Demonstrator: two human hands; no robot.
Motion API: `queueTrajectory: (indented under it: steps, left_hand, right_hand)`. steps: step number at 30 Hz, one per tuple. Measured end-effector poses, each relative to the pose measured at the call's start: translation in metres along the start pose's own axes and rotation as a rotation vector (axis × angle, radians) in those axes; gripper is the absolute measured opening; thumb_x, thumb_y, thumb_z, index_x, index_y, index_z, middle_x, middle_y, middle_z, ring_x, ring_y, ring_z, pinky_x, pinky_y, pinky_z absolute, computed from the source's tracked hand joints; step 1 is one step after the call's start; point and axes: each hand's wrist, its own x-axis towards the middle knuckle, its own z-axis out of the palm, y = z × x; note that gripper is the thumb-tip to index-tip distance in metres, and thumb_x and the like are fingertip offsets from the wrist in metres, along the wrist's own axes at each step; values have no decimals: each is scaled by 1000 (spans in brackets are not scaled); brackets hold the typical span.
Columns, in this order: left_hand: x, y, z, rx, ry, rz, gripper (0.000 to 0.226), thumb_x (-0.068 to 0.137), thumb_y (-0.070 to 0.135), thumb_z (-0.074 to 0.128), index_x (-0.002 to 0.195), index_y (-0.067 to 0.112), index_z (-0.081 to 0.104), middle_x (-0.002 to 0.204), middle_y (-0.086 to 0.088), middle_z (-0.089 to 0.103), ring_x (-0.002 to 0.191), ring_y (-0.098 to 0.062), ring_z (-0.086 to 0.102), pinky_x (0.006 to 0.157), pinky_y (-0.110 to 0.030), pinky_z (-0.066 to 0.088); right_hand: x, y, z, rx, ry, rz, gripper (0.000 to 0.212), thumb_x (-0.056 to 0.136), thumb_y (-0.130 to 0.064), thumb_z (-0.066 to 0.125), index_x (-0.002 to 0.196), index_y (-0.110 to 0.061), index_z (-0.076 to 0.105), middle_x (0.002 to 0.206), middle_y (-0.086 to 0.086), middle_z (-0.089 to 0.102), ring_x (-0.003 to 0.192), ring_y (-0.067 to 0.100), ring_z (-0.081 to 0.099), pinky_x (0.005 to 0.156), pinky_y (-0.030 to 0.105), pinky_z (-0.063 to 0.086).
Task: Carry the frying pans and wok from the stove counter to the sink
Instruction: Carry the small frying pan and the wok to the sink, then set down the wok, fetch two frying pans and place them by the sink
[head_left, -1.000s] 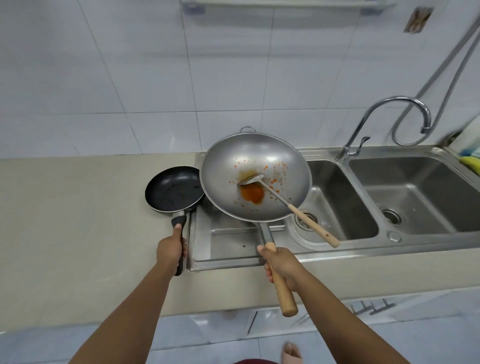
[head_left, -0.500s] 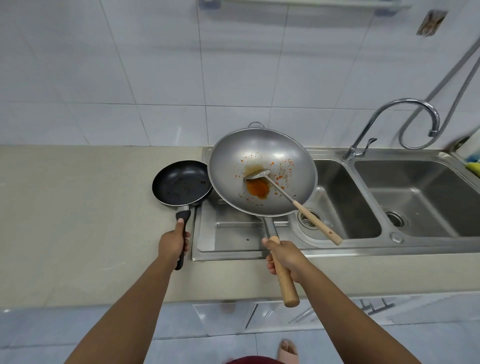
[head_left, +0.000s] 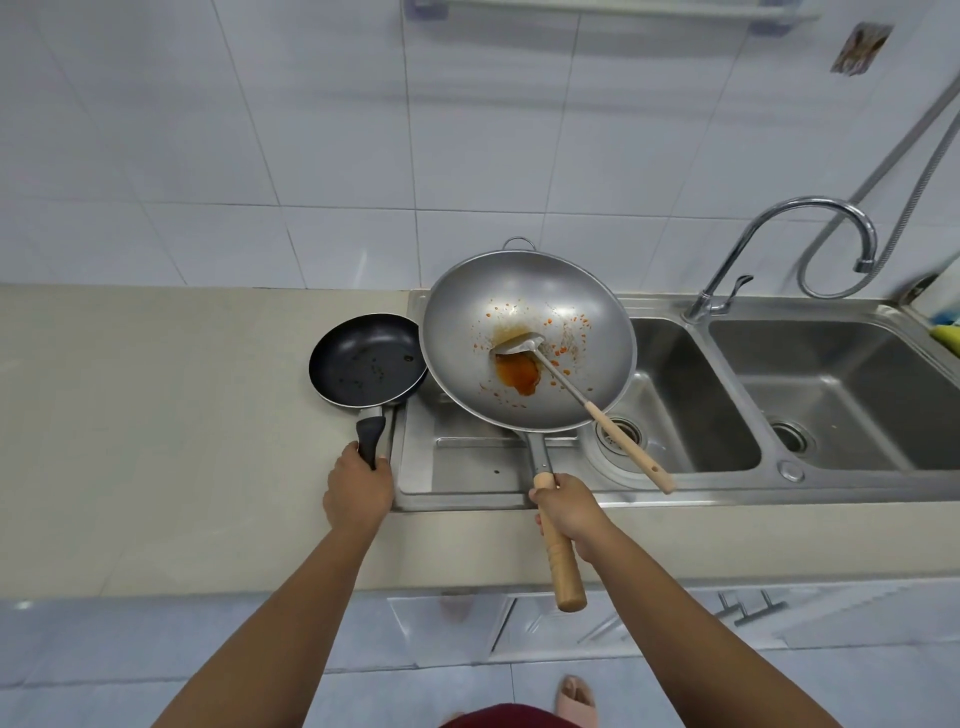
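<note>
A small black frying pan (head_left: 366, 361) is held over the counter's edge beside the sink's drainboard, its black handle gripped by my left hand (head_left: 357, 486). A large steel wok (head_left: 561, 312) with orange sauce residue hangs above the drainboard and the left basin. My right hand (head_left: 569, 506) grips its wooden handle. A metal spatula (head_left: 582, 400) with a wooden handle lies inside the wok, its handle sticking out over the rim toward the right.
The steel double sink (head_left: 727, 364) has a left basin and a right basin (head_left: 841, 384), with a curved tap (head_left: 789, 228) behind them. A beige counter (head_left: 156, 415) stretches left. White wall tiles stand behind. Yellow sponges (head_left: 948, 332) sit at the far right.
Both pans have shifted slightly right and toward the sink; the wok sits a little further over the drainboard. My hands keep the same grips.
</note>
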Motion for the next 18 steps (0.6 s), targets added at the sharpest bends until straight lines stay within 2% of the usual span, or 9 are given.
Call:
queueTrajectory:
  steps: [2, 4, 6, 11, 14, 16, 18]
  left_hand:
    - [-2, 3, 0, 90, -3, 18, 42, 95, 26, 52, 130, 3, 53, 133, -18, 57, 125, -37, 51, 105, -53, 39]
    - [-7, 9, 2, 229, -33, 45, 60, 99, 33, 48, 150, 6, 34, 160, -16, 29, 149, -32, 22, 119, -54, 16]
    - [-11, 18, 5, 309, -57, 107, 68, 101, 38, 43, 157, 8, 19, 167, -13, 8, 153, -28, 1, 120, -55, 2]
    - [-21, 66, 17, 402, -137, 341, 69, 102, 45, 36, 159, 12, 15, 168, -10, 2, 154, -26, -4, 119, -59, -2]
    - [-36, 109, 36, 396, -224, 500, 69, 103, 47, 34, 159, 12, 15, 168, -10, 1, 154, -24, -6, 119, -57, -5]
    - [-52, 141, 57, 413, -276, 620, 69, 103, 47, 33, 159, 13, 13, 168, -9, 0, 154, -24, -6, 120, -56, -6]
    - [-72, 175, 83, 449, -345, 748, 68, 103, 46, 33, 159, 14, 14, 168, -8, 1, 154, -24, -6, 121, -55, -4]
  right_hand:
    - [-2, -2, 0, -57, 7, -23, 33, 95, -18, 54, 127, -8, 54, 107, 9, 59, 95, 23, 56, 87, 39, 49]
    - [-7, -4, -3, -98, 11, -48, 40, 97, -20, 52, 134, -8, 50, 118, 11, 57, 100, 24, 53, 87, 36, 44]
    - [-12, -8, -6, -130, 24, -86, 45, 99, -24, 50, 140, -8, 43, 132, 14, 55, 111, 28, 54, 86, 34, 42]
    - [-24, -12, -37, -193, 126, -276, 53, 100, -30, 46, 150, -18, 35, 146, 7, 49, 130, 25, 49, 91, 30, 39]
    - [-28, -7, -71, -266, 252, -353, 47, 100, -29, 45, 145, -15, 40, 149, 7, 43, 127, 27, 49, 94, 35, 43]
    - [-27, 4, -99, -387, 340, -328, 47, 101, -28, 41, 143, -6, 41, 155, 15, 33, 136, 33, 38, 106, 42, 37]
    - [-24, 21, -131, -434, 387, -242, 53, 103, -29, 36, 149, -5, 32, 163, 14, 18, 148, 32, 19, 118, 42, 23]
